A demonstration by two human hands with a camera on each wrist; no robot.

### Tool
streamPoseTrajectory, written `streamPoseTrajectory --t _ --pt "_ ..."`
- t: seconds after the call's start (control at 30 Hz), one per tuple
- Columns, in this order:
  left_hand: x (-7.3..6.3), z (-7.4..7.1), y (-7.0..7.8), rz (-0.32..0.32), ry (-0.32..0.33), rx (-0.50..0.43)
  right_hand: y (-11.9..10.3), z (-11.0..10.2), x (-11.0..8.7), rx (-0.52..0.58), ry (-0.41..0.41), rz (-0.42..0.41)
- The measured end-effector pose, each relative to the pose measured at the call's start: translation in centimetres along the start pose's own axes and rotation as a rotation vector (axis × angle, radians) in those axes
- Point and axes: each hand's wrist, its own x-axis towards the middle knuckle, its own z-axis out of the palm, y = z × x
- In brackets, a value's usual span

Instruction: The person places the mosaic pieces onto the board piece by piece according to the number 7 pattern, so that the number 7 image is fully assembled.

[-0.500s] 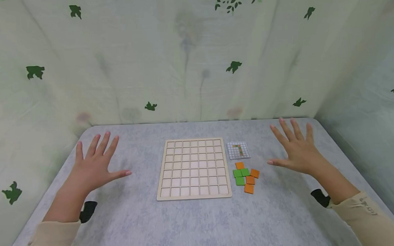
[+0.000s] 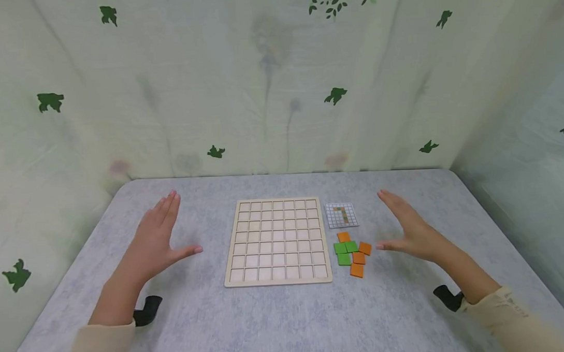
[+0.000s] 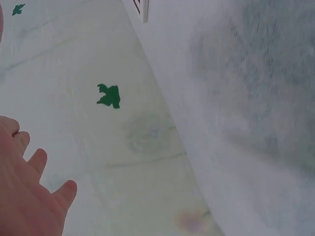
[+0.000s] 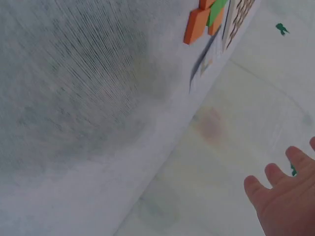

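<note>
Brought left hand point(image 2: 151, 245) and right hand point(image 2: 417, 236) inward, fingers point(image 2: 170, 212) drawn closer together from a spread, thumbs point(image 2: 186, 252) apart, gripping nothing. Kept orange and green tiles point(image 2: 351, 246) untouched on desk point(image 2: 282, 321), right of gridded board point(image 2: 278, 244); judged handling not yet begun.

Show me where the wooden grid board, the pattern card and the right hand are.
Wooden grid board point(image 2: 278, 236): head view, on its middle cell.
Pattern card point(image 2: 342, 215): head view, middle of its printed face.
Right hand point(image 2: 417, 237): head view, back of the hand.
</note>
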Motion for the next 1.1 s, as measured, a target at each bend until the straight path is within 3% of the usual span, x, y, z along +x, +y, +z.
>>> streamPoseTrajectory --t 0.1,0.27,0.4,0.5,0.63,0.8,1.1 --pt "-0.1 1.5 0.7 -0.022 0.003 -0.117 0.1 1.1 -0.3 0.067 -0.039 0.058" --pt "-0.2 3.8 2.1 -0.107 -0.060 -0.310 0.6 3.3 -0.6 0.151 -0.090 0.147" --pt "-0.4 5.2 3.1 -0.153 -0.108 -0.474 1.3 4.6 -0.7 0.174 -0.119 0.137" --pt "-0.4 6.1 3.7 -0.150 -0.140 -0.554 1.9 5.1 -0.8 0.174 -0.144 0.102" --pt "-0.4 7.1 4.0 -0.131 -0.198 -0.579 2.5 5.8 -0.9 0.184 -0.155 0.113" --pt "-0.9 8.1 3.8 -0.162 -0.285 -0.592 2.6 6.3 -1.0 0.170 -0.141 0.150" --pt "-1.4 8.6 3.0 -0.078 -0.315 -0.590 2.4 6.4 -0.5 0.099 -0.138 0.178"
